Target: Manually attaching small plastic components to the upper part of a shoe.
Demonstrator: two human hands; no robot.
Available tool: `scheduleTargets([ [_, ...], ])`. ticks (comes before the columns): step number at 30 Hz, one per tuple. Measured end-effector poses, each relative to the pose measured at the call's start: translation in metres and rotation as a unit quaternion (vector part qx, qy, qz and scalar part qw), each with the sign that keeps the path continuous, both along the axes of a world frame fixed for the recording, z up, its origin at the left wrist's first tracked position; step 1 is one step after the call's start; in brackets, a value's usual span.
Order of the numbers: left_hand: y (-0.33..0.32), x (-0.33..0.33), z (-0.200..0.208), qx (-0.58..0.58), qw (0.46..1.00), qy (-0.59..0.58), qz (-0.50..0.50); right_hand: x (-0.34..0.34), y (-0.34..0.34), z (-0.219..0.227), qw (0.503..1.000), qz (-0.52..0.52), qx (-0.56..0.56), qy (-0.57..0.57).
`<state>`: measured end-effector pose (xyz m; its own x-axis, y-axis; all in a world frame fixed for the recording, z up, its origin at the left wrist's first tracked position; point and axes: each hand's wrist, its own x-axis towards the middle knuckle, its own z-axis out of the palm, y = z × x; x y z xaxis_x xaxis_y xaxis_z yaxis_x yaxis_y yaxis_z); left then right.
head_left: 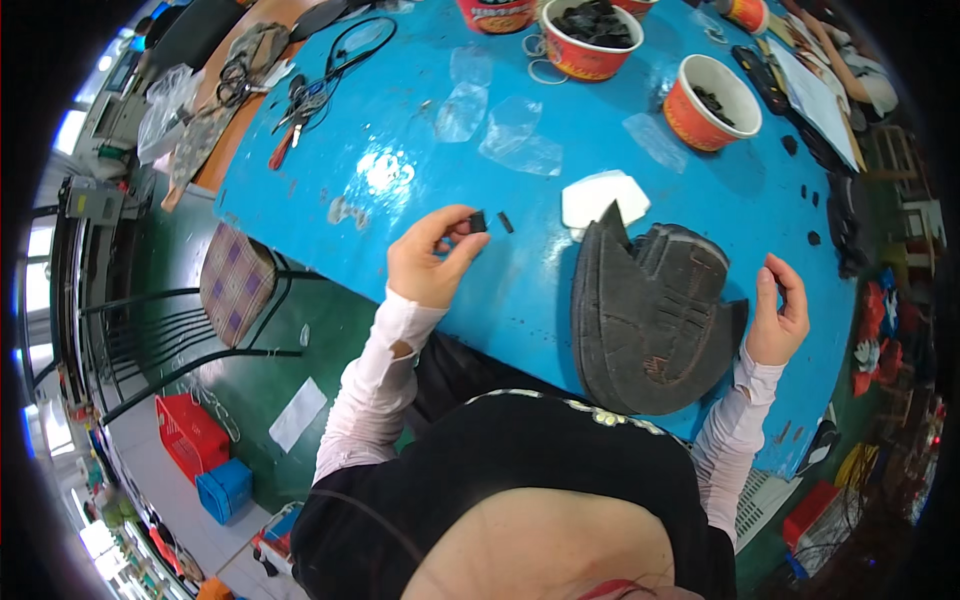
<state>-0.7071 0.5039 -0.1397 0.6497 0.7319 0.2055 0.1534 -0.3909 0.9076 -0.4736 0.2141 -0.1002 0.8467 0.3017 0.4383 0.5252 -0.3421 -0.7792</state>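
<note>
My left hand (425,262) is raised over the left part of the blue table (330,170), its thumb and fingers closed on a small black piece (478,221). Just right of those fingertips is a thin black strip (506,222). My right hand (778,318) is closed, thumb against the fingers, at the right side of the table; whatever it may pinch is too small to make out. Between my hands lies a stack of dark grey cut fabric pieces (650,315) with curved edges and reddish stitch lines. A stack of white cards (604,200) sits beyond it.
Paper tubs (712,104) with black pieces stand at the far side. Clear plastic bags (515,135) lie nearer. Scissors (290,125) and a black cord are at far left. Small black bits (790,146) dot the right edge. A plaid-seat chair (236,285) stands left.
</note>
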Motion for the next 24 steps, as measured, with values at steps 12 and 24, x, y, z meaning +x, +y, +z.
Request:
scheduleTargets([
  [12, -0.007, 0.015, -0.008, 0.268, 0.960, 0.069, 0.030, 0.024, -0.022, -0.045, 0.993, -0.036, 0.080, 0.082],
  [24, -0.009, 0.013, -0.009, 0.294, 0.945, 0.135, 0.053, 0.028, -0.033, -0.048, 0.994, -0.020, 0.032, 0.106],
])
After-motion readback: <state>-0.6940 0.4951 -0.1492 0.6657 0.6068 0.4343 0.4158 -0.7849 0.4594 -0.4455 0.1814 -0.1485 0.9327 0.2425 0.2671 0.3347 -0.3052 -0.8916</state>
